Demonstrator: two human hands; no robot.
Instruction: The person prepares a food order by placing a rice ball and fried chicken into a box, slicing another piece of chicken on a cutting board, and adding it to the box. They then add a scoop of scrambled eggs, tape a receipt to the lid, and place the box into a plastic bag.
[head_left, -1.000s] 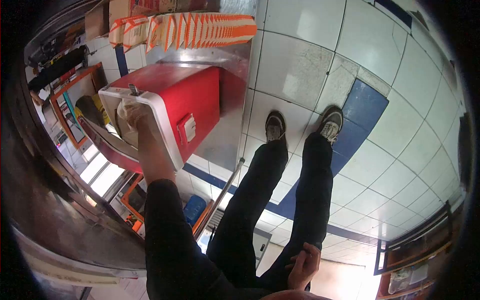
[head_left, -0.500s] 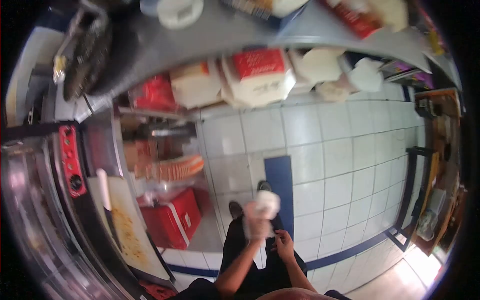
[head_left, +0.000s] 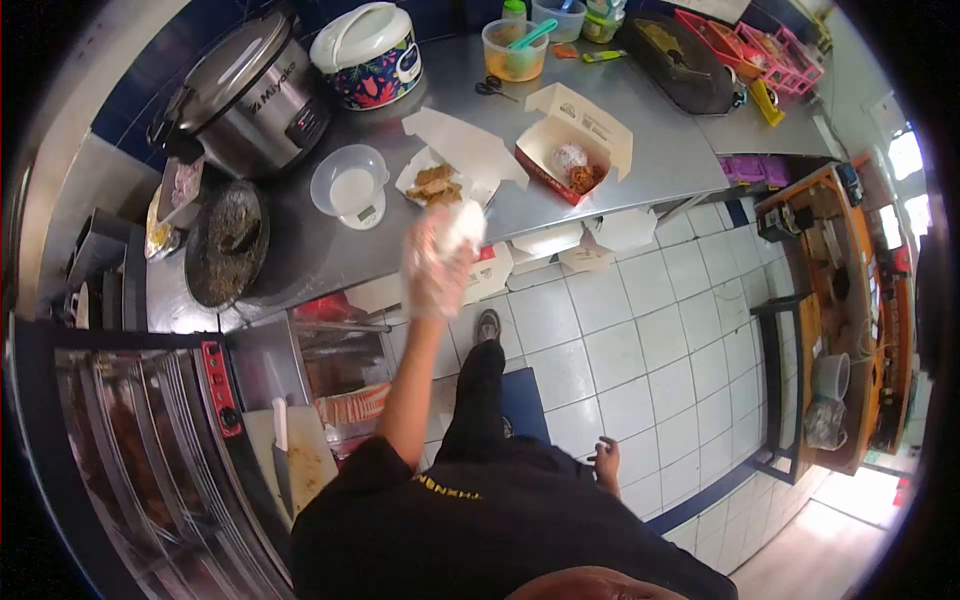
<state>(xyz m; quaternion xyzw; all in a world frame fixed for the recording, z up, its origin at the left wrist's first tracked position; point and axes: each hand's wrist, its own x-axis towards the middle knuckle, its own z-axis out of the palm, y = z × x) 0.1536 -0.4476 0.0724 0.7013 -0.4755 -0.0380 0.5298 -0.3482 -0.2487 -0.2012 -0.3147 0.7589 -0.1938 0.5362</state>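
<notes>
The white lump [head_left: 465, 225], which looks like moulded rice, is held in the air by the front edge of the steel worktop [head_left: 662, 130]; on it two cardboard boxes stand open, a red-sided box [head_left: 550, 180] to the right and a white-lidded box [head_left: 465, 145] just beyond the lump; left of these, a clear bowl [head_left: 345, 165] sits on a kitchen scale [head_left: 370, 216]; the left hand [head_left: 434, 275], in clear plastic, reaches forward with the lump, while the bare right hand [head_left: 606, 462] hangs low, well apart from the worktop; the red-sided box holds a round white mound [head_left: 569, 157], the white-lidded one browned slices [head_left: 436, 185]; I judge the step in hand to be adding the lump to those slices, the next move calling for a gentle lowering and clean release; the left fingers curl around the lump, though blur hides whether it touches the box; the right fingers are loosely bent, and whether they pinch anything I cannot tell.
</notes>
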